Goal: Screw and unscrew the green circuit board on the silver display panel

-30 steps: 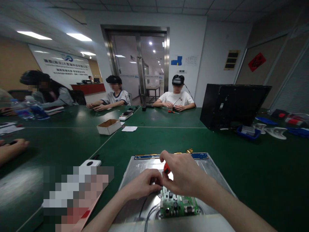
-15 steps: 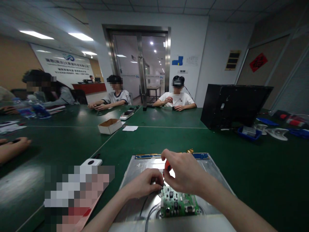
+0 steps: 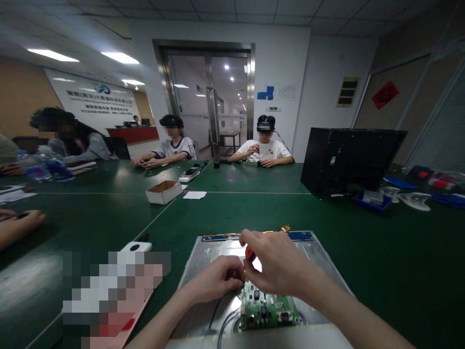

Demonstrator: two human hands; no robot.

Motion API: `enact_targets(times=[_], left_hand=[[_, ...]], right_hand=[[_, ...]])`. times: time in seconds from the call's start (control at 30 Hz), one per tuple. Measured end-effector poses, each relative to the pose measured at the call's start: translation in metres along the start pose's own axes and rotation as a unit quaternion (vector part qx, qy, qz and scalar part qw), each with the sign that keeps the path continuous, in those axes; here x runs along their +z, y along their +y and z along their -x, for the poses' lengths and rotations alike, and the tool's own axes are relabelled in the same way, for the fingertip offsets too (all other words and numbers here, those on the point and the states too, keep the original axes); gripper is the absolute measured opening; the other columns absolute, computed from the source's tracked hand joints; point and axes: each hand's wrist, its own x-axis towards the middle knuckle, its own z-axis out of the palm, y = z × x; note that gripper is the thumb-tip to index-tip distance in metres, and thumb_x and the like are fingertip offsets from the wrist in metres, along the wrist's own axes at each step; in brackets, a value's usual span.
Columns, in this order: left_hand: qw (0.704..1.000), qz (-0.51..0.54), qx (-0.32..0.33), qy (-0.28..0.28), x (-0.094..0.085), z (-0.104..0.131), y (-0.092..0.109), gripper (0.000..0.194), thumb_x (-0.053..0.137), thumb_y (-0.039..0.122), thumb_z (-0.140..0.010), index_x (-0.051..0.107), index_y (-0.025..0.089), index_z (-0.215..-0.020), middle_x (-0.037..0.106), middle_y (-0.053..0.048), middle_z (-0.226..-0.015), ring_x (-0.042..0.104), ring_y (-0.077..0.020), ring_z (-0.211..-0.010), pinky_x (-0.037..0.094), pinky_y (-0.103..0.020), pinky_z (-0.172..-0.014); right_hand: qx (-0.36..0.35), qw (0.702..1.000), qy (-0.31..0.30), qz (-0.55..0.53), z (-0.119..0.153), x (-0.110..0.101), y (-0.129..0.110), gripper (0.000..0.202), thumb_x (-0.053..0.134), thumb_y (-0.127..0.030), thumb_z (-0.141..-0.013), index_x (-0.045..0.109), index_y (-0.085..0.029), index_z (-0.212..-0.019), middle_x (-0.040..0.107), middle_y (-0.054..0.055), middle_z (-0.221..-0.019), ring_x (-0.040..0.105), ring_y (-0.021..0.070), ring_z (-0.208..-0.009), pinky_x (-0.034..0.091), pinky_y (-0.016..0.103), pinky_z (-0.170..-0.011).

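A green circuit board [image 3: 269, 310] lies on a silvery metal panel [image 3: 325, 264], which has a narrow blue board [image 3: 301, 236] along its far edge. My right hand [image 3: 279, 261] grips the red handle of a screwdriver [image 3: 250, 254] above the board's far left corner. The tool's tip is hidden by my fingers. Beside it, my left hand [image 3: 218, 278] is pinched closed at that same corner; whatever lies between its fingertips is too small to make out. Dark cables [image 3: 222, 327] run over the panel left of the board.
Left of the panel lies a white device [image 3: 136, 247], partly blurred out. Farther back are an open small box [image 3: 164, 194] and a paper slip [image 3: 194, 195]. A large black monitor [image 3: 348, 162] and a blue tray [image 3: 374, 201] stand right. Another person's hand [image 3: 25, 223] shows at left.
The screwdriver handle and my right hand sit slightly lower and more to the left. My left hand stays at the board's corner; the whole view has shifted a little.
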Motion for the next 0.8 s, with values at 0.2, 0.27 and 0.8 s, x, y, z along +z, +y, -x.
enact_targets(times=[0.2, 0.27, 0.8], left_hand=[[1.000, -0.003, 0.000, 0.007, 0.0006, 0.0009, 0.0005, 0.007, 0.059, 0.013, -0.072, 0.060, 0.017, -0.077, 0.060, 0.001, -0.077, 0.055, -0.0172, -0.075, 0.043, -0.026, -0.069], [1.000, -0.001, -0.002, 0.004, 0.0009, 0.0010, 0.0001, 0.011, 0.058, 0.012, -0.072, 0.060, 0.017, -0.082, 0.060, 0.001, -0.077, 0.055, -0.0165, -0.073, 0.043, -0.024, -0.066], [1.000, -0.014, -0.003, -0.010, -0.0013, 0.0004, -0.0011, 0.015, 0.058, 0.012, -0.072, 0.062, 0.017, -0.085, 0.062, 0.001, -0.078, 0.056, -0.0171, -0.074, 0.043, -0.024, -0.066]], right_hand=[[0.000, 1.000, -0.012, 0.019, -0.0008, 0.0028, 0.0021, 0.014, 0.053, -0.035, -0.090, 0.055, -0.022, -0.095, 0.071, 0.003, -0.082, 0.063, 0.0180, -0.069, 0.026, 0.029, -0.054], [0.007, 1.000, -0.012, 0.024, -0.0014, 0.0031, 0.0022, 0.011, 0.052, -0.029, -0.088, 0.055, -0.021, -0.096, 0.071, 0.003, -0.082, 0.063, 0.0175, -0.069, 0.026, 0.029, -0.054], [-0.009, 1.000, -0.002, 0.012, -0.0007, 0.0026, 0.0020, 0.008, 0.051, -0.026, -0.088, 0.054, -0.021, -0.093, 0.069, 0.002, -0.083, 0.060, 0.0157, -0.068, 0.024, 0.028, -0.054]])
